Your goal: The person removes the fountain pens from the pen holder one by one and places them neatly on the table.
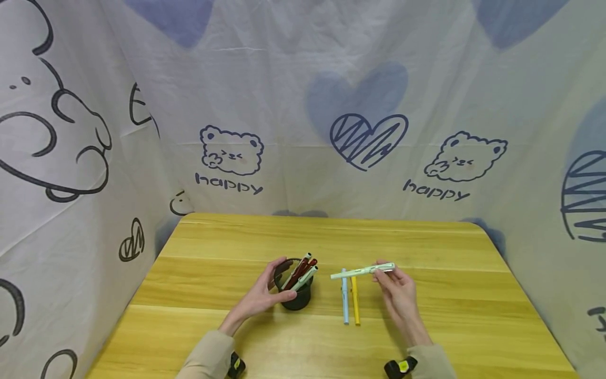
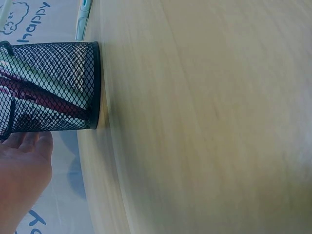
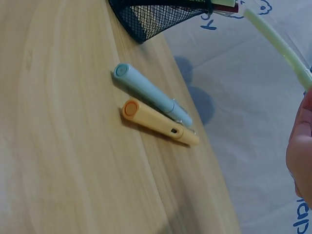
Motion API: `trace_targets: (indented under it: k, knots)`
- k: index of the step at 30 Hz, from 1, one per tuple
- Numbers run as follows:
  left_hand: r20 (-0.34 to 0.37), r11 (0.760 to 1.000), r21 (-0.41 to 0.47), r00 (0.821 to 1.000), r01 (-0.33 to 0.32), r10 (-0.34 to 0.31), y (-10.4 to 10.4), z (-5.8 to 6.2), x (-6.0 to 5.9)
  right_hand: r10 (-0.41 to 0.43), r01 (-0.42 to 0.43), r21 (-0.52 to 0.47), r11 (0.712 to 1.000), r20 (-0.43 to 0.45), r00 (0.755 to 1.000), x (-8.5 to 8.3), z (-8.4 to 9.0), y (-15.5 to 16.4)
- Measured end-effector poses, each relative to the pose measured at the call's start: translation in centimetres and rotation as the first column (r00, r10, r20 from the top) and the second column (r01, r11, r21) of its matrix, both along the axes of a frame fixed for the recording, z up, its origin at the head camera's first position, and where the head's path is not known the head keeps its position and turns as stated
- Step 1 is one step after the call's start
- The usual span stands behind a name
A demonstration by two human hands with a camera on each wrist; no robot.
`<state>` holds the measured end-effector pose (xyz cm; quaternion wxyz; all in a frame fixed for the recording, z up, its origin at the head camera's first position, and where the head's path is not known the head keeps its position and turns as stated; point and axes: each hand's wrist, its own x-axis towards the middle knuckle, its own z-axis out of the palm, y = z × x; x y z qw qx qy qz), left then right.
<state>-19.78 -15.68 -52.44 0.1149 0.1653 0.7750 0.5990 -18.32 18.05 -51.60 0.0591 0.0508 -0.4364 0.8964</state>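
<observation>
My left hand (image 1: pixel 257 299) grips a black mesh pen holder (image 1: pixel 298 301), thumb on the near side and fingers round the far side. Dark red pens (image 1: pixel 298 273) and pale green pens (image 1: pixel 305 278) lean inside it, their ends above the rim. Between the thumb and fingers of my right hand (image 1: pixel 401 296) is a pale green pen (image 1: pixel 355 272), held nearly level above the table. Below it lie a light blue pen (image 1: pixel 345 302) and a yellow pen (image 1: pixel 355 305), side by side. The right wrist view shows the held pen (image 3: pixel 278 41) pointing toward the holder.
The wooden table (image 1: pixel 213 252) has its far edge against a white curtain (image 1: pixel 293 173) printed with hearts and bears. Another curtain (image 1: pixel 85 231) hangs along the left side. Both sleeved wrists carry small black cameras.
</observation>
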Motion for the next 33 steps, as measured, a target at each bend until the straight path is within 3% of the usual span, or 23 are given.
trace_targets:
  k: [5,10,18,22,33]
  knots:
    - [0.001,1.000,-0.002,1.000,-0.003,0.003,0.0,0.0,0.1,-0.072,0.069,0.054,0.996,0.051,0.996,-0.1,0.0,0.4]
    - [0.001,1.000,-0.003,1.000,-0.005,0.005,0.1,0.1,0.0,-0.094,0.085,0.115,0.990,0.069,0.993,-0.2,-0.2,0.8]
    - [-0.002,1.000,-0.001,1.000,-0.005,0.005,0.0,0.1,0.0,-0.186,0.159,0.271,0.949,0.077,0.980,-0.8,-0.3,0.7]
    - [-0.007,1.000,0.004,1.000,-0.004,0.004,0.0,0.1,0.1,-0.217,0.176,0.355,0.918,0.080,0.973,-0.9,-0.1,0.8]
    - [-0.010,1.000,0.007,1.000,0.005,-0.005,0.0,0.1,0.0,-0.228,0.139,0.597,0.790,0.075,0.971,-1.3,-0.7,0.8]
